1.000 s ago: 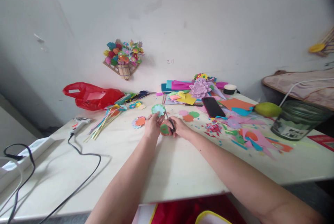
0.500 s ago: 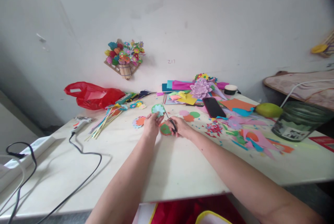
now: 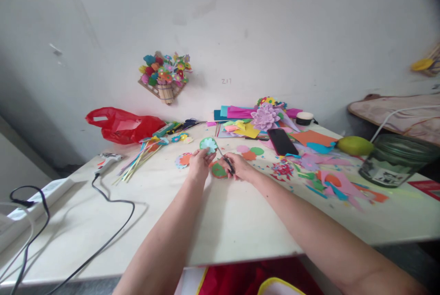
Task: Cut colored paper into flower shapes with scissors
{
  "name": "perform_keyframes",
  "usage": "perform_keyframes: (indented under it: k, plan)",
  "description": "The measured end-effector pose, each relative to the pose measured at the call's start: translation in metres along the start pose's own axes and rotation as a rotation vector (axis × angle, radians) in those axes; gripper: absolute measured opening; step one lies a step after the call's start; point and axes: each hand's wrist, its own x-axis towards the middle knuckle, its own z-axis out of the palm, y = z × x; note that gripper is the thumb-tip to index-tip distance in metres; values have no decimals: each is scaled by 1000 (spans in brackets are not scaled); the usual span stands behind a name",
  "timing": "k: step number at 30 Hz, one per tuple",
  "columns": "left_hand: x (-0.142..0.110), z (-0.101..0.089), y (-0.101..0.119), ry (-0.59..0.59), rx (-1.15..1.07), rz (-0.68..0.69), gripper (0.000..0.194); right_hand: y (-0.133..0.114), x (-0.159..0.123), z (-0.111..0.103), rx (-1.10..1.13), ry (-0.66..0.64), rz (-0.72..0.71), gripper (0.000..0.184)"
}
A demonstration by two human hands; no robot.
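Note:
Pinched in my left hand [image 3: 200,160] is a light blue flower cutout [image 3: 209,144], lying over a green round piece whose edge shows around it. My right hand [image 3: 239,166] grips a pair of scissors [image 3: 229,166] with dark handles. Their blades point up and left to the edge of the green piece. Below, between my hands, a green and orange round piece [image 3: 218,170] rests on the table. Left of my left hand lie an orange and a lilac flower cutout [image 3: 184,160].
Paper scraps [image 3: 340,185] and a black phone [image 3: 282,142] lie to the right, near a glass jar [image 3: 395,162] and a yellow-green fruit [image 3: 355,145]. A glue gun [image 3: 108,163], its cord, a power strip [image 3: 44,196] and a red bag [image 3: 127,125] occupy the left.
My hands, the cutout and the scissors hold nearly the same pose. The whole view has shifted very slightly.

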Motion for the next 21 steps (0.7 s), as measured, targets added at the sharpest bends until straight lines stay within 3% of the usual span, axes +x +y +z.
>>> perform_keyframes:
  k: [5, 21]
  plan:
    - [1, -1, 0, 15, -11, 0, 21, -2, -2, 0, -2, -9, 31, 23]
    - [1, -1, 2, 11, 20, -28, 19, 4, -2, -10, -9, -100, -70, 33]
